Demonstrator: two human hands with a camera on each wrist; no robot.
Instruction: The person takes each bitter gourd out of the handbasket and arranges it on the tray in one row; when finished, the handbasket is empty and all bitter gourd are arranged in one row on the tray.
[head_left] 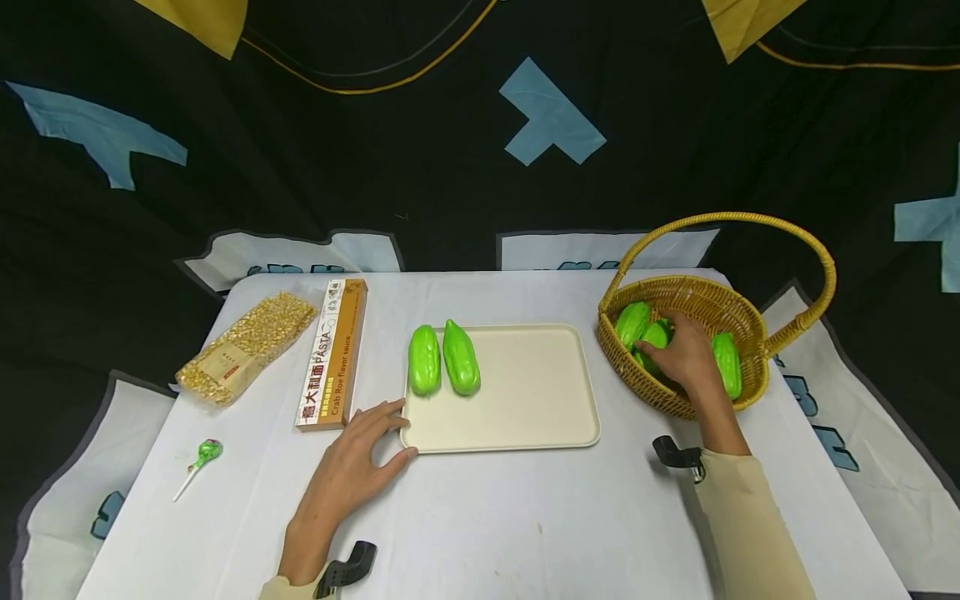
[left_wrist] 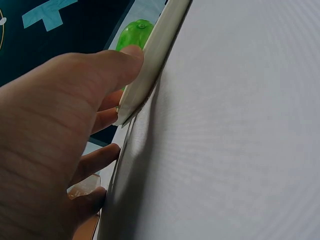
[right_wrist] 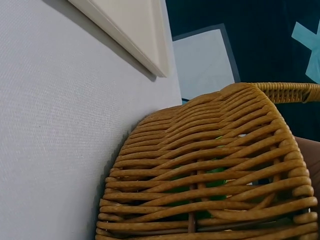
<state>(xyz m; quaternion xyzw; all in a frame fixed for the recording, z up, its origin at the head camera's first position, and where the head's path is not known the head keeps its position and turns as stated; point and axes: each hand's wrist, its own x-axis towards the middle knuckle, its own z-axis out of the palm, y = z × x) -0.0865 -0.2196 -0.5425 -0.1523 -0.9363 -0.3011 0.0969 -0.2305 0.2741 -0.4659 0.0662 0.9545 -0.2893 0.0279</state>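
Note:
A cream tray (head_left: 525,392) carries two glossy green ridged gourds (head_left: 424,360) on its left side. My left hand (head_left: 351,467) holds the tray's near left corner, thumb on the front edge and fingers on the left edge; the left wrist view shows this thumb (left_wrist: 127,65) against the rim. On the right stands a wicker basket (head_left: 641,387) with several more green gourds inside. My right hand (head_left: 686,354) reaches into it, with thumb and fingers around one gourd (head_left: 657,333). In the right wrist view, the basket's woven side (right_wrist: 210,170) hides most of that hand.
Left of the tray lie a pasta box (head_left: 332,354), a bag of yellow corn kernels (head_left: 247,346) and a green-topped lollipop (head_left: 204,457). The basket's tall handle (head_left: 727,217) arches above its rim. A black patterned curtain (head_left: 420,167) hangs behind the white-covered table (head_left: 525,525).

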